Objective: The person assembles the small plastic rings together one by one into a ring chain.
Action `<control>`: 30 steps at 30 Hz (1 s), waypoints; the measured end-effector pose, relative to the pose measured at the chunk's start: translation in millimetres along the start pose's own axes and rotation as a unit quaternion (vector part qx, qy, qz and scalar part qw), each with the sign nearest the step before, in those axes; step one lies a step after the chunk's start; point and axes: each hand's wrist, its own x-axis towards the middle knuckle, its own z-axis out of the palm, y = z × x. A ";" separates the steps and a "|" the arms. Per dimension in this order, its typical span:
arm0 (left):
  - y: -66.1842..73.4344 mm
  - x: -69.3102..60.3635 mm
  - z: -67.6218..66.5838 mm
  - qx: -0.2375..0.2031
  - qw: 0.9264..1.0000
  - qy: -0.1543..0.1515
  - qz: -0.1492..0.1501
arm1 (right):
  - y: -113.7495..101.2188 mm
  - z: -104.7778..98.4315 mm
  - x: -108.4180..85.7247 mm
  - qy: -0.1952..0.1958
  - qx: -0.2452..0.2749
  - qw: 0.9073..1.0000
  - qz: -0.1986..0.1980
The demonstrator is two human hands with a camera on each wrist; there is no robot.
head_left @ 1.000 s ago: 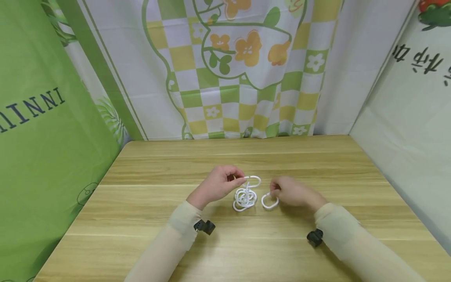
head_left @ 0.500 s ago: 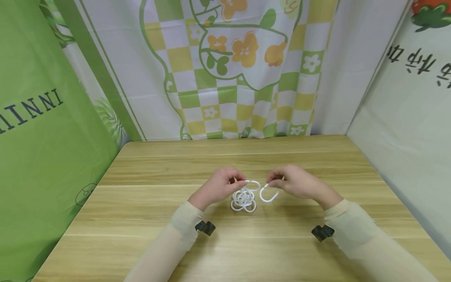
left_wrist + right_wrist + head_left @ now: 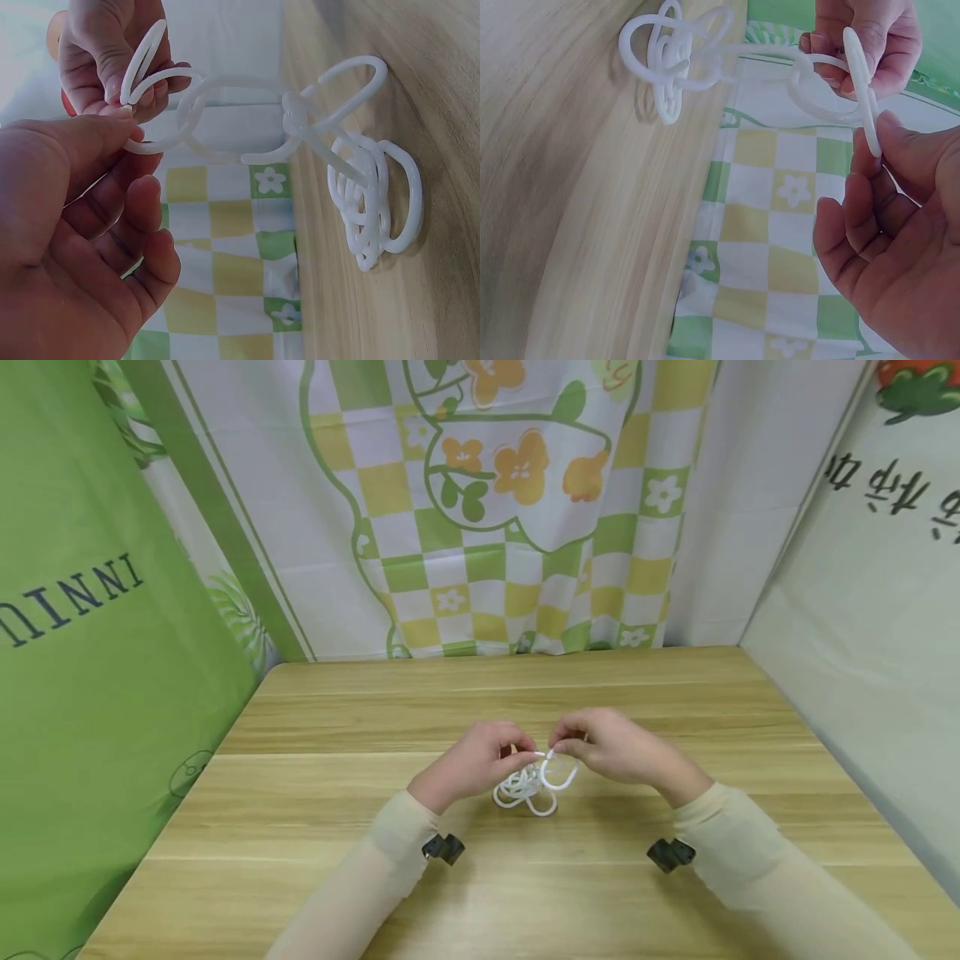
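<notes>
My left hand (image 3: 476,764) pinches the end link of a white plastic chain (image 3: 367,187) between thumb and forefinger. From there the chain hangs down in linked ovals to a heap on the table. My right hand (image 3: 622,747) pinches a single white plastic link (image 3: 862,90) between thumb and fingertips. That oval link is held up right beside the chain's end link, and the fingertips of both hands are close together. In the wrist views the two links appear to meet, but I cannot tell whether they are hooked through each other.
The wooden table (image 3: 337,710) stretches around both hands. A checked, flowered curtain (image 3: 517,560) hangs behind its far edge. A green cloth (image 3: 97,693) stands along the left side and a white cloth (image 3: 877,635) along the right.
My right hand has lifted the loose link off the table and moved it left to the chain's end link. My left hand has shifted slightly right, keeping its pinch on the chain.
</notes>
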 end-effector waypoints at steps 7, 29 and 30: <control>2.9 -4.9 0.9 -0.001 1.000 0.001 0.002 | -0.8 4.0 0.4 0.004 -0.009 1.000 -0.005; -24.5 -36.3 3.1 -0.023 0.981 -0.150 -0.121 | 20.8 -38.9 -20.9 0.089 0.016 0.993 0.069; -27.2 -38.9 4.7 -0.023 0.978 -0.164 -0.128 | 22.5 -41.8 -22.7 0.092 0.019 0.993 0.076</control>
